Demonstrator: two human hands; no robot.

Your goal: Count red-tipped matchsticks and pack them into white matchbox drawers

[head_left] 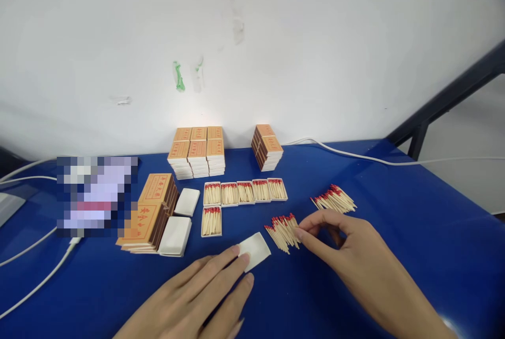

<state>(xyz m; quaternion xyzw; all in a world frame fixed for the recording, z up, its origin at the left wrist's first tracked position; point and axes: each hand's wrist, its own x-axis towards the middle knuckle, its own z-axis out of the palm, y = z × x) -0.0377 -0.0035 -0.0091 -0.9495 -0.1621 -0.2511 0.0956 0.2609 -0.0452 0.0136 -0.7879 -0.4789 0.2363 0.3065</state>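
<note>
My left hand lies with its fingers stretched out, the fingertips touching a small white matchbox tray. No matches show in that tray. Thumb and forefinger of my right hand are pinched together at the right edge of a loose heap of red-tipped matches; how many matches they grip is hidden. Beyond that hand is a second heap of matches. A row of filled matchbox trays sits farther back, with one more filled tray in front of its left end.
Orange matchbox sleeves are stacked at left, beside white trays. Closed matchboxes and a smaller stack of matchboxes stand by the wall. A blurred-out device and white cables lie on the blue table.
</note>
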